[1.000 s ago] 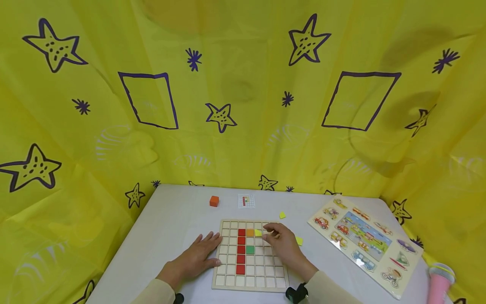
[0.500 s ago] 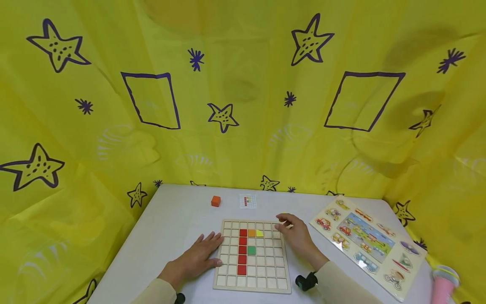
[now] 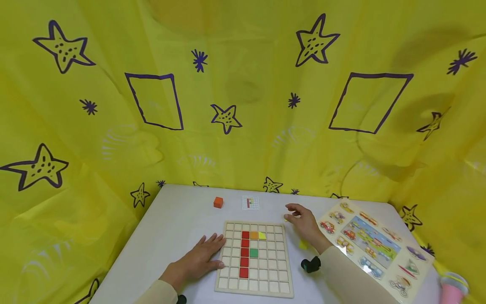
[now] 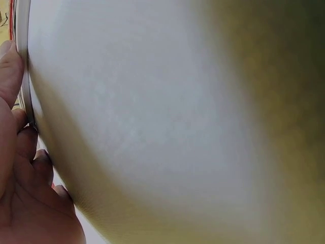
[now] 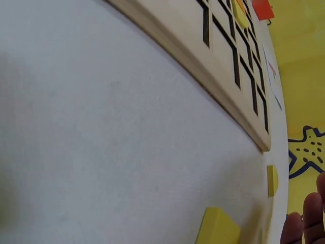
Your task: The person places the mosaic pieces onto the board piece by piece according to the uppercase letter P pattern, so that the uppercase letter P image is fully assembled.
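While the left hand (image 3: 197, 258) lies flat, fingers spread, steadying the grid board (image 3: 255, 258), a yellow tile (image 3: 285, 218) is apparently being reached for by the right hand (image 3: 303, 221), fingers loosely apart; pinching it comes next.

sleeves: long, cream; both arms | wrists: small black cameras | hands: bare

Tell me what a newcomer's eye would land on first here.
First, the yellow curtain with purple stars and squares behind the white table. Then the wooden grid board at the table's middle, holding a column of red tiles plus orange, yellow and green ones. The left hand rests flat at its left edge; the right hand reaches beyond its far right corner, beside the vehicle puzzle.
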Available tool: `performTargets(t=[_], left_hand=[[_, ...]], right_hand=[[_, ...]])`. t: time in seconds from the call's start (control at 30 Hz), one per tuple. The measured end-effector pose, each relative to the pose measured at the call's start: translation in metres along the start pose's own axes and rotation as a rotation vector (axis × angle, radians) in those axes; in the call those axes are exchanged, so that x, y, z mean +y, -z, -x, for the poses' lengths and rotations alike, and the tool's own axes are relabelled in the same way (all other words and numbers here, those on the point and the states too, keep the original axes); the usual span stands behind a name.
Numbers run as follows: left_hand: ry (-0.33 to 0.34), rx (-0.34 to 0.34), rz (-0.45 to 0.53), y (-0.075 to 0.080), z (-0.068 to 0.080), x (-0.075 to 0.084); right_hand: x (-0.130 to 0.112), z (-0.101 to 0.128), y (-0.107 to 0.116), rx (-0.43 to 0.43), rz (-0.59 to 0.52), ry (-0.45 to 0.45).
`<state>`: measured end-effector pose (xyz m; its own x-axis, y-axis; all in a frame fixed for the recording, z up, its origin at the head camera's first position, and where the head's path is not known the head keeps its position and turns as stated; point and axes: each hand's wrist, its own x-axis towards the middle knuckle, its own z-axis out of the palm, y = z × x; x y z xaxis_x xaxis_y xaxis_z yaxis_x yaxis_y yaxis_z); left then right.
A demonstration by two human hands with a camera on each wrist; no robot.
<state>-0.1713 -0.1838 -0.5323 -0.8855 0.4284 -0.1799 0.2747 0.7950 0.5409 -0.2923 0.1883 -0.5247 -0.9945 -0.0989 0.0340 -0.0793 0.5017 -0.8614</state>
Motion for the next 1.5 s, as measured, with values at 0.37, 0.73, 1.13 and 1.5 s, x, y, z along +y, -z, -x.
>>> performTargets(t=[0.37,0.73,1.13,1.5], left_hand=[[0.001,-0.008,0.003,-0.005,-0.001,-0.001],[0.001,-0.003,0.001,-0.004,-0.001,-0.001],[-0.014,0.007,-0.007,-0.001,0.001,-0.001],[-0.031,0.013,0.001,0.0,0.0,-0.001]], right_hand=[[0.017,-0.008,-0.004,-0.032,0.058,-0.083],[0.019,-0.01,-0.006,-0.07,0.184,-0.006],[0.02,0.0,0.0,-0.024,0.138,-0.057],[0.025,0.003,-0.005,0.009,0.294,-0.023]])
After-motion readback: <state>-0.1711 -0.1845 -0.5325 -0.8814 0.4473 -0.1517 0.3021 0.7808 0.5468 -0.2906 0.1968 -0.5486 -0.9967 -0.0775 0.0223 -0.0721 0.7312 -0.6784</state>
